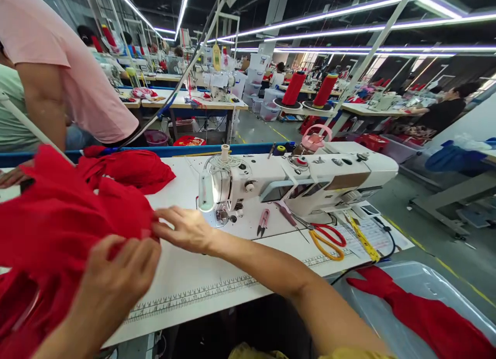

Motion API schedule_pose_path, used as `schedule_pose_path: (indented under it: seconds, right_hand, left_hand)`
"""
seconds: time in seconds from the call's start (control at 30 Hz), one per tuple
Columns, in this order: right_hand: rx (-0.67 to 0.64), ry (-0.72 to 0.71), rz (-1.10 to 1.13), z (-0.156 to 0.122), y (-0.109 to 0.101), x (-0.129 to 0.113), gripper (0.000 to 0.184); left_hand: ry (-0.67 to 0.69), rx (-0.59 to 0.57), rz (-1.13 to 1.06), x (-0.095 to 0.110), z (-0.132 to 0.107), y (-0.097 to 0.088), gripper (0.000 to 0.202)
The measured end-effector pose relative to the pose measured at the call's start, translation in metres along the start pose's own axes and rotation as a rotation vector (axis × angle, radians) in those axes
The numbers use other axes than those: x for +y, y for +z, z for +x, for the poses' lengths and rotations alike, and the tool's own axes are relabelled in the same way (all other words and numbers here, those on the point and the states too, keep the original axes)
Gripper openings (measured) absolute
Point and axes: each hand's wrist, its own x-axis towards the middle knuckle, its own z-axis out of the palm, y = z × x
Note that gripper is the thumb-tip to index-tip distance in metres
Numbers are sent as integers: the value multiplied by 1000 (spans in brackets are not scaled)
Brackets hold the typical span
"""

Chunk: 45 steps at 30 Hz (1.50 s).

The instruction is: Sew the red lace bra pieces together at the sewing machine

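A heap of red fabric (58, 224) lies on the left part of the white sewing table (201, 276). My left hand (116, 276) is closed on a fold of this fabric near the table's front edge. My right hand (186, 229) reaches across and pinches the fabric's right edge, just left of the needle area of the white sewing machine (294, 181).
Pink thread snips (262, 222), red and yellow scissors (327, 240) and a yellow tape measure (362, 237) lie by the machine. A clear bin (387, 317) at the lower right holds red cloth. A person in a pink shirt (73, 75) stands at the far left. Two red thread cones (310, 89) stand behind.
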Motion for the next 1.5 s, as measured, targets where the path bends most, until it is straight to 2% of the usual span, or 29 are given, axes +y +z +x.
schedule_pose_path:
  seconds: [0.07, 0.1, 0.17, 0.23, 0.3, 0.33, 0.43, 0.5, 0.57, 0.67, 0.77, 0.87, 1.0, 1.1, 1.2, 1.3, 1.5]
  right_hand:
    - [-81, -61, -37, -43, 7, 9, 28]
    - [-115, -82, -84, -61, 9, 14, 29]
    - [-131, -81, -105, -87, 9, 22, 30]
    - [-128, -76, -102, -103, 5, 28, 28]
    - [-113, -56, -81, -113, -2, 33, 24]
    - [-106, -34, -59, -117, -6, 34, 23]
    - [-105, 44, 45, -128, -18, 34, 29]
    - [-139, 75, 104, -132, -25, 32, 31]
    - [-203, 171, 85, -131, -31, 30, 27]
    - [-366, 380, -75, -118, -32, 28, 32]
    - [-490, 461, -177, -97, -25, 32, 42]
    - [-503, 456, -155, -89, -19, 38, 33]
    - [-479, 435, -92, -113, -31, 43, 18]
    - [-302, 466, 7, -139, -44, 42, 21]
    - [-161, 392, 174, -152, -48, 36, 23]
    - [-178, 288, 285, -152, -44, 31, 24]
    - [-206, 183, 219, -151, -37, 31, 22]
  left_hand:
    - [210, -62, 310, 34, -3, 40, 34]
    - [267, -54, 384, 49, -2, 57, 33]
    - [259, -42, 423, 73, 4, 81, 32]
    - [203, -69, 355, 86, 11, 91, 29]
    - [165, -114, 226, 88, 17, 91, 24]
    - [168, -131, 151, 85, 19, 89, 28]
    - [229, -144, -32, 71, 19, 83, 46]
    - [275, -133, -95, 62, 17, 84, 45]
    - [278, -128, -118, 56, 14, 88, 41]
    - [243, -126, -136, 55, 12, 95, 36]
    - [209, -101, -143, 57, 11, 100, 32]
    - [147, -96, -146, 57, 7, 105, 32]
    - [101, -146, -182, 53, 3, 112, 34]
    - [114, -204, -206, 51, 10, 117, 38]
    - [121, -268, -249, 50, 23, 119, 41]
    - [95, -304, -303, 49, 32, 117, 40]
    - [86, -361, -200, 48, 32, 116, 36]
